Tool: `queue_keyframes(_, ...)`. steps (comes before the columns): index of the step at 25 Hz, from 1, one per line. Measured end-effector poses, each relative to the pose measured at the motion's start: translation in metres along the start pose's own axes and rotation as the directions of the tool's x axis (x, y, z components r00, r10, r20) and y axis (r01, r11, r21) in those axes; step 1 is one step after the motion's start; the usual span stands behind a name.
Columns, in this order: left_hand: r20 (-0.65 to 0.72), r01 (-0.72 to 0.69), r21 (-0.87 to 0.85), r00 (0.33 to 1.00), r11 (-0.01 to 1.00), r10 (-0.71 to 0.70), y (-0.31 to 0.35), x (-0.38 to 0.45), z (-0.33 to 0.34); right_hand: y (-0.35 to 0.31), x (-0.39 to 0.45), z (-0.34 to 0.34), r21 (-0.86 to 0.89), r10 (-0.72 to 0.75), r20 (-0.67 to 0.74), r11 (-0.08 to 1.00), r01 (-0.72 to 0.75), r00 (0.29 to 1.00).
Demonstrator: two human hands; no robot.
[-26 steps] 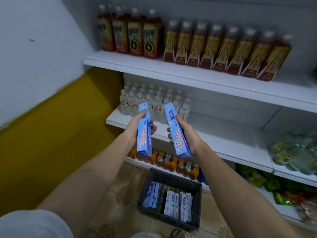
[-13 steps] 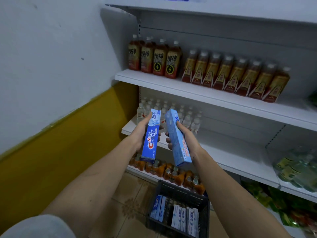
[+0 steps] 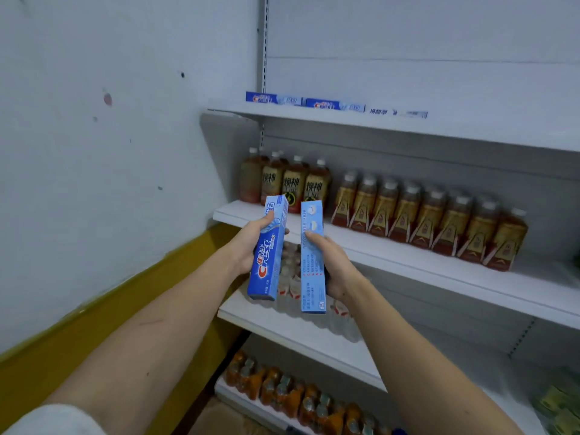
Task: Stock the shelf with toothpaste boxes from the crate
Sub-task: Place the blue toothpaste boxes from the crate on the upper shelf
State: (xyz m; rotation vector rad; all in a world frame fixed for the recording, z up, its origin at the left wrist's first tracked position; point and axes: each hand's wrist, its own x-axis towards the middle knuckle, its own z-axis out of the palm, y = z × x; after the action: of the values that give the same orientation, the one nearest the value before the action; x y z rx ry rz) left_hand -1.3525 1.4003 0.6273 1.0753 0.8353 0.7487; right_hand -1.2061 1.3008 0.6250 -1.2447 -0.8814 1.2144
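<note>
My left hand (image 3: pixel 246 248) grips a blue toothpaste box (image 3: pixel 267 251) with a red and white logo, held upright. My right hand (image 3: pixel 334 265) grips a paler blue toothpaste box (image 3: pixel 311 265), also upright, its printed back toward me. The two boxes stand side by side, a small gap apart, in front of the drinks shelf. High above them the top shelf (image 3: pixel 439 128) carries three toothpaste boxes (image 3: pixel 334 105) lying in a row along its back left. The crate is out of view.
Brown tea bottles (image 3: pixel 408 211) line the second shelf (image 3: pixel 439 268). Small water bottles (image 3: pixel 290 277) stand on the third shelf behind the boxes. Orange bottles (image 3: pixel 282 390) fill the bottom shelf. A white and yellow wall (image 3: pixel 110 183) closes the left side.
Both hands rose with their boxes, from the water-bottle shelf up to the tea-bottle shelf. My view tilted upward, so the top shelf came into sight and the crate dropped out.
</note>
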Motion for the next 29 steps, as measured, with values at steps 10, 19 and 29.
queue_keyframes(10, 0.023, -0.104, 0.06, 0.994, 0.993, 0.103, 0.039, 0.055, 0.036, -0.052, 0.086, -0.035, -0.832, -0.515, 0.155, 0.392, 0.392, 0.843)
queue_keyframes(19, 0.035, -0.23, -0.109, 0.971, 0.967, 0.235, 0.046, 0.091, 0.026, -0.088, 0.12, -0.06, -0.846, -0.795, 0.534, -0.502, 0.182, 0.289)
queue_keyframes(29, 0.023, -0.385, 0.112, 0.923, 0.916, 0.385, 0.092, 0.102, 0.038, -0.12, 0.142, -0.044, -0.48, -0.348, -0.229, 0.853, 0.205, 0.909)
